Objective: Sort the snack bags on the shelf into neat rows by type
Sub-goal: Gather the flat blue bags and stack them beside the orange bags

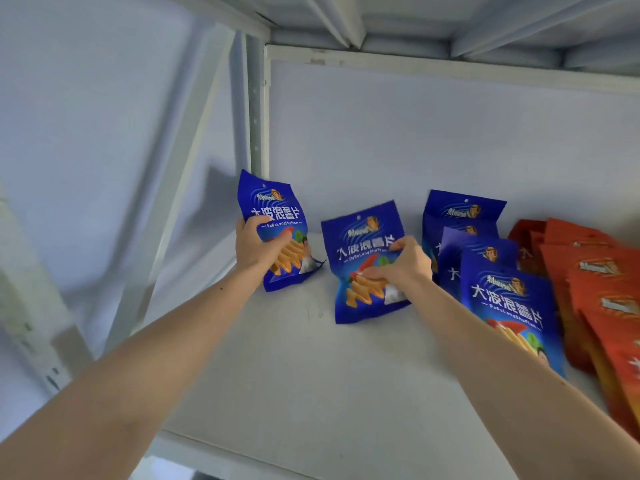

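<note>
My left hand [258, 244] grips a blue snack bag [273, 206] upright near the shelf's back left corner, its lower edge resting on the shelf. My right hand [403, 261] holds a second blue bag [360, 237] by its right side, tilted up off the white shelf board [294, 368]. To the right stands a front-to-back row of several blue bags [509, 299], leaning back one on another. Orange-red bags [599, 289] overlap in rows at the far right.
A white metal upright [258, 109] stands at the back left corner, with a pale back wall [415, 140] behind the bags. The shelf above [415, 26] hangs low overhead. The shelf's front lip [214, 452] runs across the bottom.
</note>
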